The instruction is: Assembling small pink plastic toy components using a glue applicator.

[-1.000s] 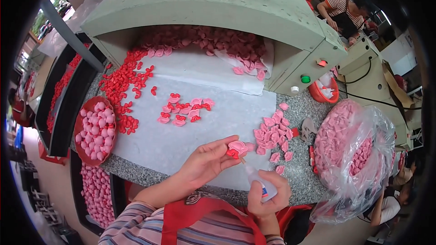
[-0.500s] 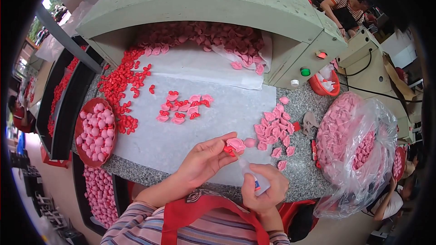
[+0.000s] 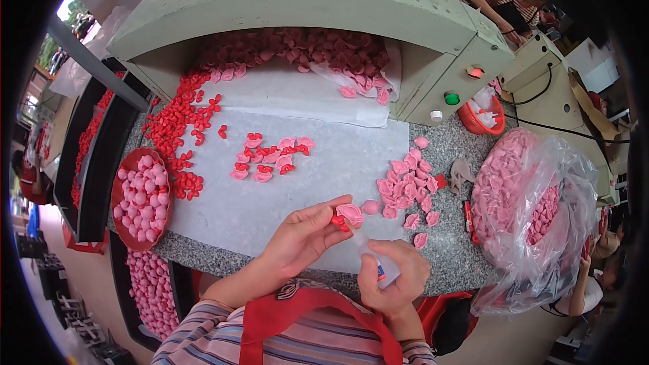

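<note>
Between its fingertips my left hand (image 3: 304, 233) pinches a red bow-shaped piece (image 3: 340, 222) together with a pink shell-shaped piece (image 3: 349, 213). My right hand (image 3: 399, 277) is wrapped round a small translucent glue bottle (image 3: 378, 260), whose thin nozzle points at the two pieces and seems to touch them. Just right of the left fingertips, a round pink piece (image 3: 370, 207) lies on the white sheet (image 3: 297, 182). Farther off on that sheet is a group of joined pink and red pieces (image 3: 263, 155). Loose pink shell pieces (image 3: 405, 186) are piled to the right.
A pale green metal housing (image 3: 284, 7) arches over more pink pieces at the back. Red bow pieces (image 3: 179, 122) spread along the left, by a red bowl (image 3: 138, 247) of round pink pieces. A plastic bag (image 3: 561, 230) of pink pieces stands right. Co-workers (image 3: 510, 3) sit beyond.
The view has shifted slightly. Both hands keep nearly the same pose, with the nozzle still at the held pieces.
</note>
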Demonstrator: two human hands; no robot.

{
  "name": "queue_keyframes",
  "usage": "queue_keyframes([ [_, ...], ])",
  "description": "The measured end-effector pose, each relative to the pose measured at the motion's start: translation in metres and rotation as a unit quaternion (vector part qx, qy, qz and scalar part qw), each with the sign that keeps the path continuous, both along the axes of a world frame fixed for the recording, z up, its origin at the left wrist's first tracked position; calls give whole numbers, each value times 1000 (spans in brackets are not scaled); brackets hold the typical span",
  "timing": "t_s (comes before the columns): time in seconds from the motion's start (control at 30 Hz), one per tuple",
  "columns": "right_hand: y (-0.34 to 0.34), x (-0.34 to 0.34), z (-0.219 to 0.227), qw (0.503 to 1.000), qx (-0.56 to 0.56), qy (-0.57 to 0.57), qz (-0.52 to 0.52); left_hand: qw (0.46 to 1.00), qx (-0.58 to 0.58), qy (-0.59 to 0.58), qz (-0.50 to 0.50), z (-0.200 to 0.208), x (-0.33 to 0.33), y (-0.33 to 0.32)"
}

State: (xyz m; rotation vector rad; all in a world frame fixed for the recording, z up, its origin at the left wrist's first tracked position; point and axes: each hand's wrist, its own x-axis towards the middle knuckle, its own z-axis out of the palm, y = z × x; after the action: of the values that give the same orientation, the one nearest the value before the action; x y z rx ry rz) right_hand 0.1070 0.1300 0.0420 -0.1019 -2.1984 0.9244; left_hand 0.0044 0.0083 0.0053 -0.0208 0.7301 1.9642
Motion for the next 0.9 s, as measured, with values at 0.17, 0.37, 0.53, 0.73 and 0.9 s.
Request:
queue_keyframes([
  [0.17,3,-5,-2,1000,4,26,9,1000,-7,-1,5,0,1,1],
  [0.37,2,-8,-3,998,19,60,14,1000,-5,-3,4,-1,1,-1],
  [0.53,-2,2,1,1000,-20,-9,-1,1000,-2,1,-1,-3,2,-1],
  [0.73,-1,3,1,1000,-11,4,-11,1000,3,3,-9,-4,2,-1],
  [0.9,-1,0,1,1000,-9,13,0,1000,5,2,-8,-4,3,-1],
])
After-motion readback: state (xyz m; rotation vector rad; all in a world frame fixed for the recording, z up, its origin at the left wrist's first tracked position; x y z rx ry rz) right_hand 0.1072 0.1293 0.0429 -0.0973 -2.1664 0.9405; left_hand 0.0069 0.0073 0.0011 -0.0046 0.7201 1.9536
